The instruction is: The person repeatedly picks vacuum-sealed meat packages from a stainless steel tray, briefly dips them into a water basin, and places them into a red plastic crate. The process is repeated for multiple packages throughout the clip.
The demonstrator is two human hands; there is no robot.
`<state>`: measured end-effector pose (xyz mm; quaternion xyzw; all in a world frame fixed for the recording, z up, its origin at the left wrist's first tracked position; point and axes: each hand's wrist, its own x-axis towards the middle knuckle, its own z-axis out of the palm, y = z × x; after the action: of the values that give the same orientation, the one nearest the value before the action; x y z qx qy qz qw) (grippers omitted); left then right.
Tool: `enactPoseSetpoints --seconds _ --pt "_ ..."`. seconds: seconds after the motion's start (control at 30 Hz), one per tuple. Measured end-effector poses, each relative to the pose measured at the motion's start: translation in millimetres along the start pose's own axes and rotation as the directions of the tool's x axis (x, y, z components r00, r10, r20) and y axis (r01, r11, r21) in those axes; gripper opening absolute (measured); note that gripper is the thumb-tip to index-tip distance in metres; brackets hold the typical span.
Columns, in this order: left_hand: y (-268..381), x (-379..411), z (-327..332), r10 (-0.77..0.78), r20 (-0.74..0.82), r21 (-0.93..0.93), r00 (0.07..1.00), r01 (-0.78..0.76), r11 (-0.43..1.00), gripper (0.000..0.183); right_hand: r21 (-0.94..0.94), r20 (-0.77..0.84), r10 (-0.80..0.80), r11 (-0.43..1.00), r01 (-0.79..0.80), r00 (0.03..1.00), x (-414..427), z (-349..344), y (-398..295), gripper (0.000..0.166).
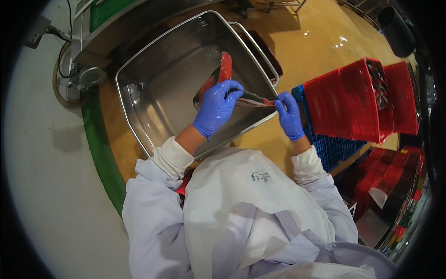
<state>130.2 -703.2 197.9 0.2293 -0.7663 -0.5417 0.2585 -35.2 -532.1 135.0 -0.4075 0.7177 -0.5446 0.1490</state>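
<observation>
Both my hands wear blue gloves and hold one red and dark-green plastic pouch (225,66) over a deep stainless-steel bin (167,83). My left hand (217,104) grips the pouch near its middle, with thumb and fingers pinched on its edge. At the other end, my right hand (290,113) pinches a narrow corner of the pouch, close to the bin's rim. The pouch is stretched between the two hands, and part of it is hidden behind my left hand. The inside of the bin is wet, and its visible floor is bare metal.
Red plastic crates (343,101) stand on a blue pallet (329,150) to the right. More red crates (386,167) are at the lower right. A metal-edged table with a green surface (108,14) is at the upper left. A metal handle (259,48) juts from the bin's far right side.
</observation>
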Motion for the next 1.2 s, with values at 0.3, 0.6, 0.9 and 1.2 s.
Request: enactPoseSetpoints --seconds 0.3,0.6,0.9,1.2 --pt "-177.2 -12.1 -3.2 -0.422 -0.103 0.022 0.901 0.426 0.904 0.019 -0.473 0.606 0.055 0.827 0.304 0.794 38.3 145.9 110.8 0.02" --pt "-379.6 -115.0 -45.5 -0.613 -0.595 -0.187 0.52 0.652 0.735 0.051 -0.501 0.291 0.578 0.771 -0.393 0.762 76.0 217.1 234.4 0.037" --pt "-362.8 -119.8 -33.6 -0.675 -0.491 0.116 0.55 0.809 0.576 0.056 -0.644 0.436 0.748 0.647 -0.408 0.5 68.9 212.5 232.6 0.052" --pt "-362.8 -116.0 -11.4 -0.765 -0.329 0.099 0.554 0.826 0.556 0.052 -0.582 0.449 0.659 0.728 -0.362 0.604 51.0 219.9 238.5 0.05"
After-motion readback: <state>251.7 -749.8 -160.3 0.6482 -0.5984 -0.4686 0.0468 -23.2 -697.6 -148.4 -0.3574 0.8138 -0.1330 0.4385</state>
